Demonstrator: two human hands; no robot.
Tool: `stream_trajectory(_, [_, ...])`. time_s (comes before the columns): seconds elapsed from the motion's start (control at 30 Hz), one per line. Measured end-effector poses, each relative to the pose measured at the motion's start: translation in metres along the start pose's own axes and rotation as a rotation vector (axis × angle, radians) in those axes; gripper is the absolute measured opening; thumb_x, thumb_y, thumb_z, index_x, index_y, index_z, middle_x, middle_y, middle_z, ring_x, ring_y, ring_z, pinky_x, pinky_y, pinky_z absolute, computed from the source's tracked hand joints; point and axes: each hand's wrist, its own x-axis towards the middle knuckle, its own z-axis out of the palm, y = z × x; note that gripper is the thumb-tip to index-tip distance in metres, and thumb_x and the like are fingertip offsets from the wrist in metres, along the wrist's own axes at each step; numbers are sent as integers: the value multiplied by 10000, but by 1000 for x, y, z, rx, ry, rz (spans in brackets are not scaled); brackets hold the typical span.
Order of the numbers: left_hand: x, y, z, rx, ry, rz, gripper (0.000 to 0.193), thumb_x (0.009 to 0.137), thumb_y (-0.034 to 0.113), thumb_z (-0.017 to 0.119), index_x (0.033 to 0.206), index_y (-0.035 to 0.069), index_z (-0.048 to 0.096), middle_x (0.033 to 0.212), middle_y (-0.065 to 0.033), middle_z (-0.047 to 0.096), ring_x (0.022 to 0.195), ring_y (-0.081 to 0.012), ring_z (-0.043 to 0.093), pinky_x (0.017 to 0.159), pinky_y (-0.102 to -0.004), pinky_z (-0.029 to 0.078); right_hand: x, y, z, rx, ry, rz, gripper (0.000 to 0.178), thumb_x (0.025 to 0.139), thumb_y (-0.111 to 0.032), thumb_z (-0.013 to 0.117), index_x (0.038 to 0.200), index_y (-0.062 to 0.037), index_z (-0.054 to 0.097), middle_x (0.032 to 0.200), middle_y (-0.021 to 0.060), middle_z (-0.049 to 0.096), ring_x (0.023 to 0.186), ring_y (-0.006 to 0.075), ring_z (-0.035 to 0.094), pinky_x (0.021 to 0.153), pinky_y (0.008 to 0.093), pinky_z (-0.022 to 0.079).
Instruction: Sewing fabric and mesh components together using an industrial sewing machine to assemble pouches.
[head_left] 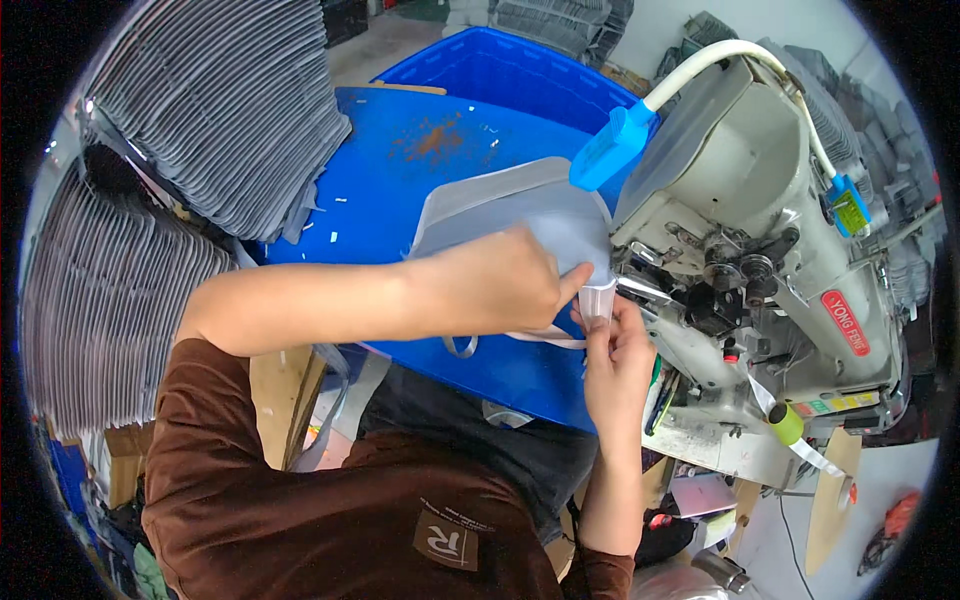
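A grey fabric panel (480, 222) with a paler border lies on the blue tabletop, its right end against the sewing machine (745, 200). My left hand (500, 283) lies over the panel, slightly blurred, with curled fingers and one digit stretched toward a pale, narrow tab (597, 298) at the panel's corner. Whatever the curled fingers grip is hidden. My right hand (620, 352) pinches the tab's lower end between thumb and fingers, just left of the machine. A pale strap (552, 338) runs from beneath my left hand to my right fingers.
Tall stacks of grey panels (220, 100) rise at the left. Behind the blue tabletop (375, 150), which carries brown specks and white scraps, stands a blue bin (520, 70). A blue-headed lamp (610, 148) hangs over the panel. White tape (815, 458) trails from the machine's right side.
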Motion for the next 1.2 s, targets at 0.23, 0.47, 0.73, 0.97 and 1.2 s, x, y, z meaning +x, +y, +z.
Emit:
stream_trajectory(0.23, [14,32,-20,37,-70,-103,502,821,313,583,1197,-14,648,593,5,528,501,-157,516,498,-302,372,-1,-2,-3,-129,11,3,216,899,-8,516,1102,20,584,793,222,672,653,308,674,587,378,502])
stream_trajectory(0.47, [33,56,-25,-112,-172,-256,501,800,210,584,1193,-101,604,635,-13,591,550,-147,591,501,-280,420,-3,-6,-5,-144,25,-28,209,917,-38,521,1109,10,588,776,233,645,624,341,644,574,393,480])
stream_trajectory(0.73, [55,82,-20,-363,-126,-486,439,708,129,643,1059,-131,605,675,-67,640,599,-155,642,503,-280,483,-5,0,-4,-122,-1,-175,441,869,-48,600,1305,-25,535,1040,186,672,864,364,674,767,371,518])
stream_trajectory(0.97, [67,80,-24,-422,-78,-589,155,654,116,682,783,31,688,753,-55,653,703,-159,653,530,-289,487,-9,-11,-2,-35,25,-127,408,837,-56,616,1238,-18,551,934,170,657,846,285,676,764,367,515])
stream_trajectory(1.2, [39,86,4,-976,298,-724,225,774,90,623,960,10,525,810,-161,630,733,-350,641,615,-419,511,-25,16,0,130,-50,70,173,971,-88,524,1110,-2,581,669,69,621,568,114,584,522,277,454])
